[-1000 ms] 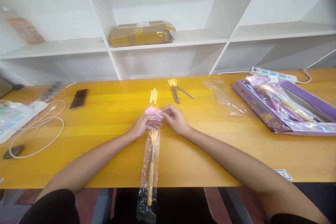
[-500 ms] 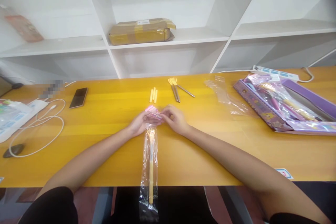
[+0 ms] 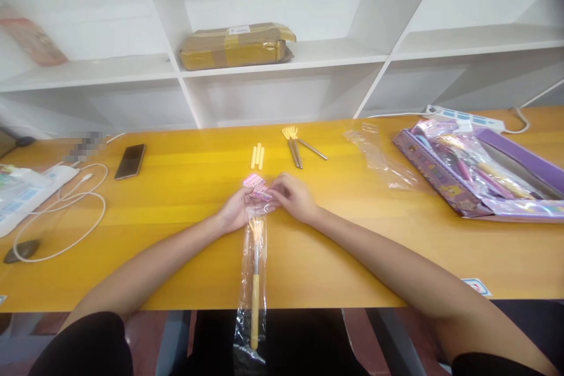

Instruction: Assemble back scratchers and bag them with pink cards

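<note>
My left hand and my right hand are both closed on the pink-printed header of a clear plastic bag. Inside the bag, a back scratcher hangs towards me with its yellow claw end uppermost, a metal rod and a yellow handle. Its lower part reaches past the table's front edge. Beyond my hands lie several short yellow sticks. To their right are back scratcher heads with yellow claws and metal rods.
A purple box with bagged items stands at right, beside empty clear bags. A phone, a white cable and a power strip lie at left. Behind the table, a taped carton sits on the white shelf.
The bagged back scratcher has swung slightly, its handle a little lower. The fingers shift slightly on the pink header, and the camera view has tilted a little.
</note>
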A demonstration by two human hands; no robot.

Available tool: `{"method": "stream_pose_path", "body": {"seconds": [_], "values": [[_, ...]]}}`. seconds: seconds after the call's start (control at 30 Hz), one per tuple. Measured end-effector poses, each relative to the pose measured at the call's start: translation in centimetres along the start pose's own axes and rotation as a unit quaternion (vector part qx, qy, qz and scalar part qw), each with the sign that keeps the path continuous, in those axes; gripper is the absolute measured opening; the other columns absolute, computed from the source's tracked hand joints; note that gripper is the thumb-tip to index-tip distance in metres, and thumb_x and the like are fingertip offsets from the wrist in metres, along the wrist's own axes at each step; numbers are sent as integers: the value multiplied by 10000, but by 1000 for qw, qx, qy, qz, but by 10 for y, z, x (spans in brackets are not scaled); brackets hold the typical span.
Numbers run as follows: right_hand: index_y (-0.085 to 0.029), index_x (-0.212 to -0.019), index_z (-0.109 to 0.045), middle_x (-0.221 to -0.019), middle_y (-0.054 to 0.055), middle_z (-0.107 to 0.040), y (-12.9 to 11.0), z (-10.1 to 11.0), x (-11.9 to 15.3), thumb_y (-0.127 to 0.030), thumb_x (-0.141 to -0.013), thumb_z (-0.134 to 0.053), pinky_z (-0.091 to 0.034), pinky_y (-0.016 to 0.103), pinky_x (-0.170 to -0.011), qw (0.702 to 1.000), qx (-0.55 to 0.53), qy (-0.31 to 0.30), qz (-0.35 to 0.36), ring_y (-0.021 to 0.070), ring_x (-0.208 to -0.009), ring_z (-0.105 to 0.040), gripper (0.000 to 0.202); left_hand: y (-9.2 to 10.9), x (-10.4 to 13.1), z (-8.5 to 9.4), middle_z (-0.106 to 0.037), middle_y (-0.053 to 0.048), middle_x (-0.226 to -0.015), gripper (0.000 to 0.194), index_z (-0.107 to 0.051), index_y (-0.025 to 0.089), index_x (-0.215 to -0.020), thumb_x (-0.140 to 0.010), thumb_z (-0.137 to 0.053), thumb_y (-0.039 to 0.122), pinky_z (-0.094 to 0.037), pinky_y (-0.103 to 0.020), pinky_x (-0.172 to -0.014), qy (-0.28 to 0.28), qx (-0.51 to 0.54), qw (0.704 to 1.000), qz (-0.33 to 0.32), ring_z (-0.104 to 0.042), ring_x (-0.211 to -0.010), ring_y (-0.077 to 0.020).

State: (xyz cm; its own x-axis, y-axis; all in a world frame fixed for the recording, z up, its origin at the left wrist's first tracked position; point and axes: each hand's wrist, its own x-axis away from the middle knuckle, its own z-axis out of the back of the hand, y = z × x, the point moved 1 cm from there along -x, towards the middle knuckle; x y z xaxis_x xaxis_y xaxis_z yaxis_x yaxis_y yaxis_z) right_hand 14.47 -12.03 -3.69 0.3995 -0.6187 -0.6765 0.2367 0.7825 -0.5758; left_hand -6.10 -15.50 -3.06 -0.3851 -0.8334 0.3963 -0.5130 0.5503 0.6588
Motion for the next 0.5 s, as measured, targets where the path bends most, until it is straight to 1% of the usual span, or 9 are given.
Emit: {"method": "stream_pose_path", "body": {"seconds": [0.1, 0.2, 0.33, 0.4, 0.5], "values": [[-230, -1055, -702, -903, 25, -655, 0, 1, 0, -354, -1099, -675, -495, 290, -648, 1000, 8, -10, 11, 144, -692, -580, 135, -1, -1, 2, -840, -222, -1113, 379, -784, 37, -1137, -1043, -497, 267, -565, -503, -1159, -1, -7, 1000, 5, -823, -1074, -320], [-228, -1057, -715, -892, 25, -657, -1, 2, -1, -347, -1092, -688, -491, 285, -631, 999, 21, -15, 30, 142, -679, -579, 127, -2, -2, 1, -838, -223, -1108, 360, -787, 36, -1125, -1031, -515, 253, -576, -498, -1145, -4, -10, 1000, 0, -822, -1064, -313], [-230, -1076, -727, -931, 49, -695, -1, 3, -2, -333, -1088, -695, -528, 297, -679, 994, 59, -25, 84, 170, -777, -664, 109, -1, 1, -5, -835, -214, -1086, 313, -789, 41, -1082, -1015, -528, 201, -603, -474, -1101, -7, 4, 1000, -8, -810, -1033, -280], [-237, -1104, -730, -979, 64, -730, -1, 3, -1, -313, -1092, -684, -548, 315, -719, 989, 87, -34, 115, 186, -840, -701, 90, 0, 3, -10, -833, -199, -1079, 313, -788, 47, -1091, -1020, -524, 199, -625, -457, -1052, 1, 17, 1000, -9, -803, -989, -260], [-243, -1130, -725, -1014, 71, -758, -1, 3, 0, -276, -1090, -669, -559, 341, -755, 980, 117, -44, 158, 201, -877, -716, 75, 1, 6, -16, -830, -174, -1044, 315, -787, 61, -1087, -1033, -514, 209, -647, -418, -970, 9, 29, 999, -12, -790, -921, -239]]}}
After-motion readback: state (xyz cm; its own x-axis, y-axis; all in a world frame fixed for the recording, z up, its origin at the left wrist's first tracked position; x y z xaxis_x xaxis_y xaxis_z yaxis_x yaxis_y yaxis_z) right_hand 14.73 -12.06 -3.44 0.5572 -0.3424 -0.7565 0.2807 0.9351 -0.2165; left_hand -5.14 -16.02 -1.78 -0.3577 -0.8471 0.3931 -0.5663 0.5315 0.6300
